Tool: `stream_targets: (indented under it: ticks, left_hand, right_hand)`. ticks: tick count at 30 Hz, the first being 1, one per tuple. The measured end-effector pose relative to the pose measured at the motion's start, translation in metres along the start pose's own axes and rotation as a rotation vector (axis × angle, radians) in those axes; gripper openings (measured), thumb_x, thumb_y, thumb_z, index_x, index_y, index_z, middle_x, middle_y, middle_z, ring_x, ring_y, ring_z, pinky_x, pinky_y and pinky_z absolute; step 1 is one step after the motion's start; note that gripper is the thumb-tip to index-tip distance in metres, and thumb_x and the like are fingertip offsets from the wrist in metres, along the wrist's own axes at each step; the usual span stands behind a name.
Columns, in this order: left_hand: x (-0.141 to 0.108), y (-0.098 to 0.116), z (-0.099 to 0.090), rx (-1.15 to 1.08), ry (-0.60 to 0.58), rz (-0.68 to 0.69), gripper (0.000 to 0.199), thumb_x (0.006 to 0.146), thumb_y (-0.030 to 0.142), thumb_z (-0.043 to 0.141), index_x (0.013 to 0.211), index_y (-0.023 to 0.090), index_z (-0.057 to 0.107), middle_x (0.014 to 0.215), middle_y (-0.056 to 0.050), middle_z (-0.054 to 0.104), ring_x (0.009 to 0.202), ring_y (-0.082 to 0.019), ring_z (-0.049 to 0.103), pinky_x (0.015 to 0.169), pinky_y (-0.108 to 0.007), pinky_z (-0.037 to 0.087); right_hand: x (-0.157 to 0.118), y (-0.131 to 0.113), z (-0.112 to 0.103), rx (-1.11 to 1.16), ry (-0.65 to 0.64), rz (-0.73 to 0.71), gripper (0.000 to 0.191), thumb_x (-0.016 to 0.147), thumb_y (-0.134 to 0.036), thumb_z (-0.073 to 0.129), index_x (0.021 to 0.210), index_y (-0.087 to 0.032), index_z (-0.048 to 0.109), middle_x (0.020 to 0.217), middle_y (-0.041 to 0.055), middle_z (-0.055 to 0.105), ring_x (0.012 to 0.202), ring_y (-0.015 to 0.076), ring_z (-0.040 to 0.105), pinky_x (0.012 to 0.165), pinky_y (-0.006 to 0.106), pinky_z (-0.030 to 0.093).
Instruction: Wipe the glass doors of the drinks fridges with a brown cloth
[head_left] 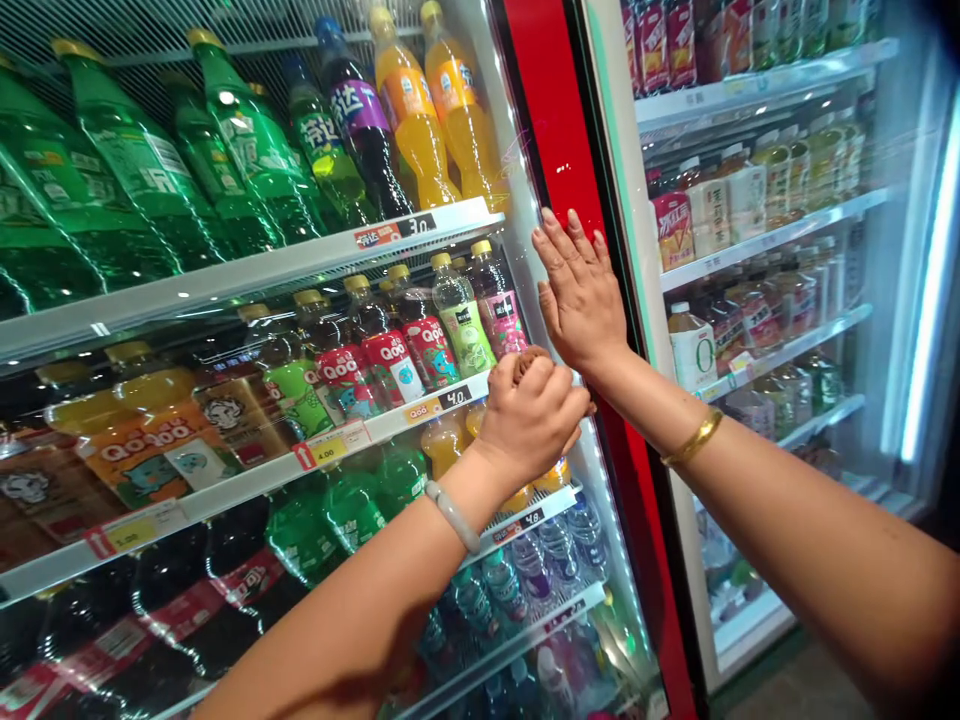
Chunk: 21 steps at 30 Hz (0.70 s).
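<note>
My left hand (531, 410), with a pale bangle at the wrist, is closed around a crumpled brown cloth (531, 362). Only a little of the cloth shows above the fingers and at the side of the hand. It is in front of the cooler's glass door, near the shelf of small juice bottles (394, 345). My right hand (583, 290), wearing a gold bangle, lies flat with fingers outstretched against the red door frame (551, 110) and the glass edge. Nothing is held in it.
Behind the glass are large green soda bottles (247, 140), orange soda bottles (420, 110) and water bottles (559, 540) on white shelves. To the right stands a second cooler with cartons and a white bottle (690, 348). Price tags (330, 450) line the shelf edges.
</note>
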<state>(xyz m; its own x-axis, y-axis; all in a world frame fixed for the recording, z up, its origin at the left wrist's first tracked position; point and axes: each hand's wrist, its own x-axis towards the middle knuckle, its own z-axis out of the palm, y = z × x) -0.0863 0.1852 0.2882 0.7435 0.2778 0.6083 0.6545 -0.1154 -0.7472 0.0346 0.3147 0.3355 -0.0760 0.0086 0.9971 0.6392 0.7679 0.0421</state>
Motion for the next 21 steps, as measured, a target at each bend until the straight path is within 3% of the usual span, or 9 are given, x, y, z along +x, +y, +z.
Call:
stream_targets:
  ticks: [4,9,12,17,19,21]
  left_hand:
    - [-0.008,0.002,-0.002,-0.019,-0.007,-0.019,0.011,0.093,0.034,0.063,0.087,0.025,0.066,0.095,-0.003,0.07,0.102,-0.024,0.059,0.101,-0.047,0.041]
    - [0.01,-0.004,-0.009,0.028,0.098,-0.365,0.012,0.088,0.03,0.068,0.099,0.026,0.069,0.117,-0.006,0.071,0.117,-0.028,0.056,0.11,-0.051,0.037]
    - [-0.001,0.019,-0.003,0.019,0.148,-0.458,0.013,0.088,0.029,0.069,0.1,0.026,0.07,0.116,-0.005,0.072,0.117,-0.028,0.055,0.112,-0.051,0.035]
    - [-0.05,0.075,0.015,-0.089,0.084,-0.326,0.002,0.089,0.028,0.07,0.09,0.027,0.069,0.102,0.001,0.074,0.106,-0.021,0.058,0.112,-0.048,0.037]
    - [-0.056,0.078,0.015,-0.123,0.07,-0.257,0.003,0.089,0.027,0.071,0.088,0.028,0.069,0.101,0.003,0.074,0.103,-0.02,0.059,0.11,-0.048,0.039]
    - [-0.047,0.066,0.01,-0.141,0.044,-0.243,0.002,0.09,0.027,0.07,0.091,0.029,0.071,0.107,0.001,0.074,0.106,-0.022,0.059,0.108,-0.049,0.04]
  right_hand:
    - [-0.043,-0.007,-0.001,-0.032,0.003,-0.014,0.059,0.107,-0.033,0.029,0.164,-0.026,0.016,0.17,0.0039,0.03,0.161,0.0181,0.016,0.132,0.049,0.019]
    - [-0.059,-0.007,-0.002,-0.029,-0.009,-0.015,0.063,0.107,-0.033,0.029,0.165,-0.033,0.004,0.171,0.0002,0.027,0.16,0.0185,0.018,0.133,0.05,0.019]
    - [-0.061,-0.007,-0.002,-0.023,-0.006,-0.015,0.064,0.107,-0.032,0.03,0.165,-0.033,0.002,0.171,0.0007,0.026,0.16,0.019,0.017,0.133,0.05,0.019]
    - [-0.069,-0.009,-0.006,-0.009,-0.04,-0.025,0.065,0.105,-0.031,0.034,0.165,-0.031,0.007,0.17,0.0031,0.029,0.161,0.0191,0.015,0.132,0.052,0.02]
    - [-0.07,-0.009,-0.008,0.005,-0.068,-0.008,0.065,0.104,-0.032,0.035,0.165,-0.031,0.011,0.171,0.0019,0.028,0.161,0.0193,0.015,0.133,0.052,0.019]
    - [-0.069,-0.008,-0.008,0.018,-0.074,0.004,0.064,0.104,-0.032,0.035,0.164,-0.031,0.014,0.17,0.0015,0.028,0.161,0.0196,0.016,0.133,0.052,0.018]
